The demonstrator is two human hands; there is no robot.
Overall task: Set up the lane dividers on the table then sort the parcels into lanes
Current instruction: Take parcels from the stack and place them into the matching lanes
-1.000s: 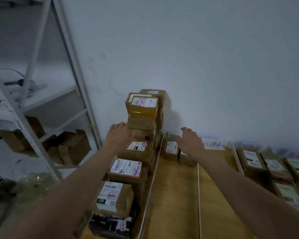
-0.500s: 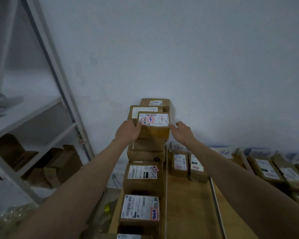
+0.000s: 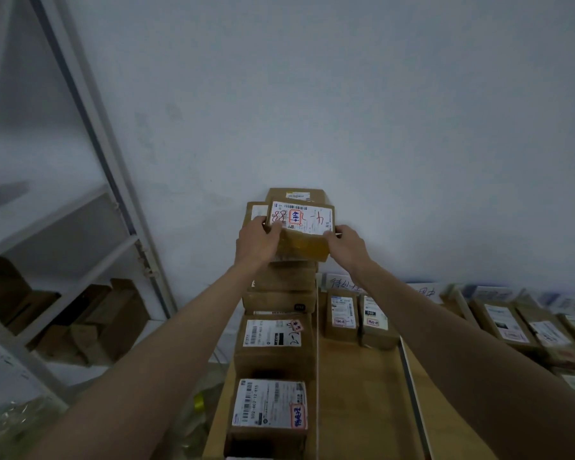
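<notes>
Gripping the brown cardboard parcel with the white, red-and-blue-marked label [image 3: 300, 232] from both ends, at the very top of the tall stack of brown boxes [image 3: 281, 287] against the pale wall [image 3: 379, 111]. Left hand [image 3: 258, 242] wrapped round the left end, thumb on the label's edge; right hand [image 3: 346, 244] pinching the right end, fingers curled about the corner. Both arms stretched far forward and upward, nearly straight, wrists raised to stack height.

Judged risky for these reasons: reached at full stretch, with little leverage to steady the load; glossy tape on the near face likely slick, so liable to slip from a light end-grip. Sat partly forward of the boxes beneath, so prone to topple the column if dragged rather than lifted, spilling onto the labelled boxes lower in the same lane [image 3: 273, 346] or over the thin white lane divider [image 3: 317, 360] onto the wooden surface [image 3: 356, 393] and the two small parcels [image 3: 357, 318] in the neighbouring lane.
</notes>
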